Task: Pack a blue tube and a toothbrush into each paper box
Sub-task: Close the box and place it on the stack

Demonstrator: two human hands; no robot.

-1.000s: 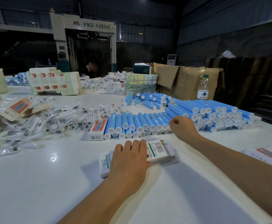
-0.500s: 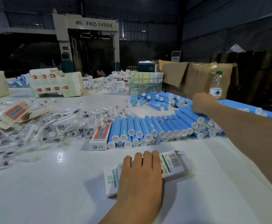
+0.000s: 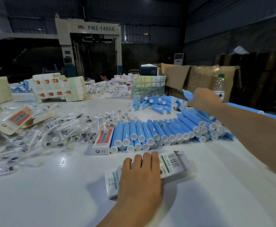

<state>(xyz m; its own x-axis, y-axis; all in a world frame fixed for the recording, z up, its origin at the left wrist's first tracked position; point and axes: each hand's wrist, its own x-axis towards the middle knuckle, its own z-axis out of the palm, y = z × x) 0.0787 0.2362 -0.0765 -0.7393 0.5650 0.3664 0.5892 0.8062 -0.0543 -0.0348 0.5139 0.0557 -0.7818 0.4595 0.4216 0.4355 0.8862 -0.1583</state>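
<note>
A white paper box (image 3: 172,163) with a barcode lies flat on the white table near me, its right end flap open. My left hand (image 3: 140,179) lies over its middle with the fingers across the top. My right hand (image 3: 203,99) is raised over the far heap of blue tubes and grips one blue tube (image 3: 187,94), whose end sticks out to the left. A long row of blue tubes with white caps (image 3: 158,133) lies beyond the box. Toothbrushes in clear wrappers (image 3: 52,133) are heaped at the left.
A shut red-and-white box (image 3: 102,141) lies beside the tube row. Flat printed cartons (image 3: 57,89) stand at the back left, a cardboard carton (image 3: 199,79) and a water bottle (image 3: 218,87) at the back right. A second tube heap (image 3: 158,104) lies further back.
My right hand went from the near row of tubes up and to the back right, and now holds a blue tube lifted off the far heap. My left hand stayed on the box.
</note>
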